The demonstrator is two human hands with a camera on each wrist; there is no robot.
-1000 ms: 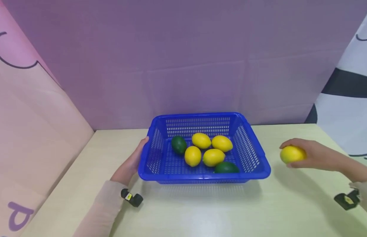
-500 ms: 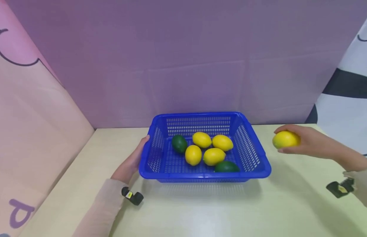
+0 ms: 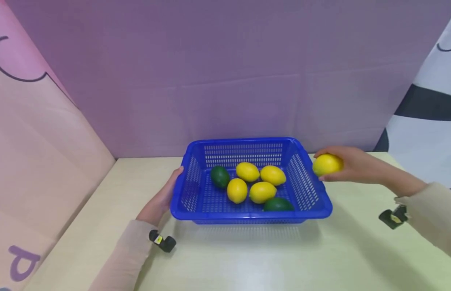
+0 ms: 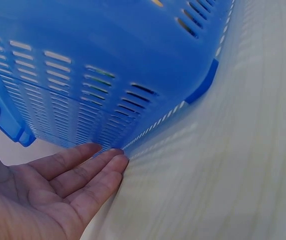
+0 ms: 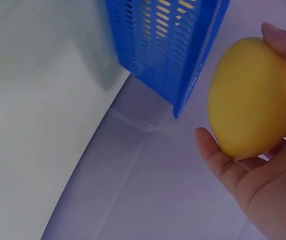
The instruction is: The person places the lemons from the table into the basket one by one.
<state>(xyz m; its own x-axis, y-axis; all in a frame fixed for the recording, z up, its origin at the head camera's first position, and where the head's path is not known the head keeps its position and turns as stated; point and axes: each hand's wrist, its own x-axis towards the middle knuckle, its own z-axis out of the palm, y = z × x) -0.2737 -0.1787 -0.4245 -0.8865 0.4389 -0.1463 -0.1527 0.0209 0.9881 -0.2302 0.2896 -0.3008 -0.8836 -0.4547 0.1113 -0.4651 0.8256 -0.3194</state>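
A blue plastic basket [image 3: 251, 216] with slotted walls stands on the table, holding several yellow lemons [image 3: 262, 192] and two dark green avocado-like fruits [image 3: 220, 177]. At its left side is my left hand [image 3: 161, 202]; the thumb lies against the rim. In the left wrist view the fingers [image 4: 90, 172] extend fairly straight along the slotted wall. My right hand [image 3: 356, 165] grips another lemon [image 3: 328, 165] between thumb and fingers, just beside the basket's right rim. That lemon [image 5: 253, 100] is off the table, and in the right wrist view the basket wall [image 5: 153, 50] is close by.
The pale table [image 3: 254, 258] stretches in front of the basket and to both sides. Behind it hangs a purple cloth backdrop [image 3: 240, 81]. Printed panels [image 3: 36, 161] close off the left and right sides. Both wrists carry small black cameras [image 3: 163, 241].
My right hand has carried its lemon leftward and upward in the head view, from the table's right side to the basket's right rim. The left hand and basket have stayed put.
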